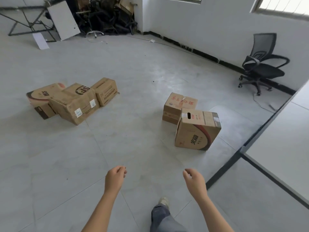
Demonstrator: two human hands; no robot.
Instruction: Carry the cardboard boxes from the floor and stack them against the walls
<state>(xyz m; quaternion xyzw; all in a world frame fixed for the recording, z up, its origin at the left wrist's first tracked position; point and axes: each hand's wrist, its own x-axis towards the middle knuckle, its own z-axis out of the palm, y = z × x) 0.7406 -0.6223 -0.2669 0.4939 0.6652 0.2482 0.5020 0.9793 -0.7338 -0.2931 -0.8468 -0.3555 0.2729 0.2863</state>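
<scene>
Cardboard boxes lie on the grey tiled floor in two groups. To the right, a box with a red arc print [197, 131] stands tilted, touching a smaller box with red characters [178, 106] behind it. To the left sit an SF-marked box [75, 104], a box with a red arc [43, 97] and a small box [107, 91]. My left hand [115, 177] and my right hand [194, 179] hang in front of me, fingers loosely curled, holding nothing, well short of the boxes.
A black office chair [260, 66] stands by the right wall. A pile of dark chairs and junk [107, 15] fills the far corner, with a white panel [62, 20] and a metal frame [28, 22] beside it. A white partition [284, 124] runs along my right.
</scene>
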